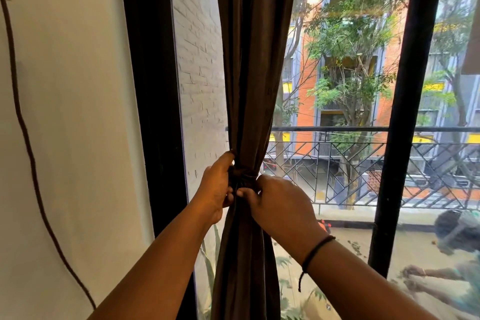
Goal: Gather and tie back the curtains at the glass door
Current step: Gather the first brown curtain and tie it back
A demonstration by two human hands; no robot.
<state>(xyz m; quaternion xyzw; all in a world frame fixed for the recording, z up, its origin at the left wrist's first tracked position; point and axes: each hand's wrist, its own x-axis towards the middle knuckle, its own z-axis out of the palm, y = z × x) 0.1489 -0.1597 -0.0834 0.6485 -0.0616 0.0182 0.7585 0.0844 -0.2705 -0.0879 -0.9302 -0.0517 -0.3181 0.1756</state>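
Observation:
A dark brown curtain (pixel 253 65) hangs gathered into a narrow bundle in front of the glass door (pixel 337 91). A matching brown tie-back (pixel 242 179) wraps around its pinched waist. My left hand (pixel 217 187) grips the tie and the bundle from the left side. From the right, my right hand (pixel 281 205) pinches the tie with thumb and fingers, and a black thread bracelet sits on that wrist. Below the tie the curtain flares out again.
A black door frame (pixel 155 101) stands left of the curtain, with a white wall (pixel 72 117) and a thin brown cord (pixel 26 138) further left. A black mullion (pixel 407 117) rises at right. Outside lie a balcony railing (pixel 337 169), trees and buildings.

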